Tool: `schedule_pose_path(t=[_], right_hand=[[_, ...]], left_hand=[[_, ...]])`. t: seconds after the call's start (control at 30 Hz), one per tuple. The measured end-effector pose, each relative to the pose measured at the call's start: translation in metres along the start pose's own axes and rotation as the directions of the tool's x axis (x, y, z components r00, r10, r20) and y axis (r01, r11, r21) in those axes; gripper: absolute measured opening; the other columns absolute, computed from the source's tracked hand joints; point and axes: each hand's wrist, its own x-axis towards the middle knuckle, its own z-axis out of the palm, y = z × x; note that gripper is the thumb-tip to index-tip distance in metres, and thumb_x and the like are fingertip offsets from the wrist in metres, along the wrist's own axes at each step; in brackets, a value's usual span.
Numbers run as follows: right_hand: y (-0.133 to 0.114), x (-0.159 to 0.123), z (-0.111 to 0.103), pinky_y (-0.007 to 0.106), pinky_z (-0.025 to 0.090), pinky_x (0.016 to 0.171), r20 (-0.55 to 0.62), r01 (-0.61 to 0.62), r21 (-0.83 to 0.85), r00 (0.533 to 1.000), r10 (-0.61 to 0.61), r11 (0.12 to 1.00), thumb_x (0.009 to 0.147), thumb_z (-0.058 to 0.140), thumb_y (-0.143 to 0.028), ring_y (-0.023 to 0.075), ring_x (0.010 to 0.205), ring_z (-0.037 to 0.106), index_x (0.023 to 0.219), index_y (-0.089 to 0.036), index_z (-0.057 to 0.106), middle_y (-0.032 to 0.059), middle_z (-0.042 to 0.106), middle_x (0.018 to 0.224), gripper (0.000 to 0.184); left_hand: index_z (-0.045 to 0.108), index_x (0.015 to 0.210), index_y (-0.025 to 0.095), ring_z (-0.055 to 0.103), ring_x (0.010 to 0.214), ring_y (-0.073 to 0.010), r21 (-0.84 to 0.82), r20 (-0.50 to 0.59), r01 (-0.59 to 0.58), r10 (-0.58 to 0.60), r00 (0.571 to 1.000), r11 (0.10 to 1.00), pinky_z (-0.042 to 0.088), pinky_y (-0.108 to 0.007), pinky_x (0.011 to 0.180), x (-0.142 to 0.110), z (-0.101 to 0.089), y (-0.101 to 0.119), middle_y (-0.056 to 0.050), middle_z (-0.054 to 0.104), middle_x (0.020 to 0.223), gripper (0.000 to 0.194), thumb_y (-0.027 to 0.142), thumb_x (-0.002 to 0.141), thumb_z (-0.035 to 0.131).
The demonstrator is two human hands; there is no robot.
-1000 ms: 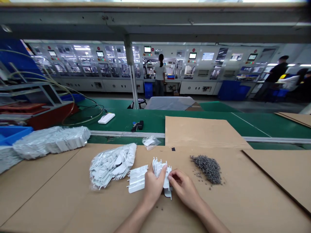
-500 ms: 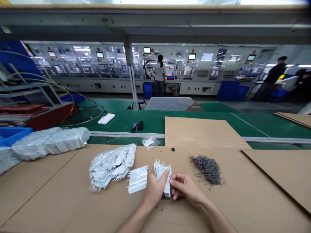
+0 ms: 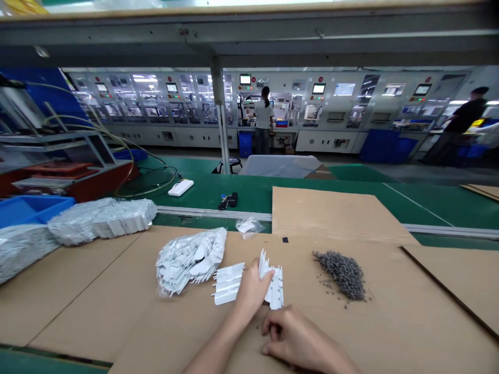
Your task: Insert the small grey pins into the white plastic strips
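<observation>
My left hand (image 3: pixel 251 288) is closed round several white plastic pieces (image 3: pixel 276 288), flat with thin pins along their edges. Small dark dots show along the face of the front piece. Below them, my right hand (image 3: pixel 292 335) is close over the cardboard, fingers curled, with a gap between thumb and forefinger and nothing visible in it. Left of my left hand lies a row of similar white pieces (image 3: pixel 228 284). A clear bag of white pieces (image 3: pixel 191 259) rests further left. On the right is a heap of small grey parts (image 3: pixel 343 275).
Cardboard sheets (image 3: pixel 97 311) cover the bench. Bundles of wrapped white pieces (image 3: pixel 103 221) and a blue bin (image 3: pixel 33 208) stand at the left. Behind are a small plastic bag (image 3: pixel 248 227), keys (image 3: pixel 228 201) and a white device (image 3: pixel 181 187). A person (image 3: pixel 264 117) stands by the far machines.
My right hand has left the white pieces and moved down towards me to the cardboard. The pieces in my left hand have turned, showing the front one's dotted face. The view has shifted slightly left.
</observation>
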Motion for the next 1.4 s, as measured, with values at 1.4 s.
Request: schedule_pose_path(t=[1.4], right_hand=[[0.009, 0.018, -0.029, 0.028, 0.042, 0.065, -0.558, 0.187, 0.213, 0.829, -0.038, 0.959, 0.081, 0.044, -0.034, 0.0182, 0.072, 0.053, 0.082, -0.018, 0.053, 0.0051, 0.056, 0.078, 0.018]], left_hand=[[0.054, 0.079, 0.017, 0.052, 0.040, -0.0130, -0.404, 0.117, 0.062, -0.016, 0.993, 0.913, 0.037, -0.019, 0.035, -0.017, 0.008, 0.012, 0.001, 0.055, 0.051, 0.028, 0.043, 0.076, 0.047]])
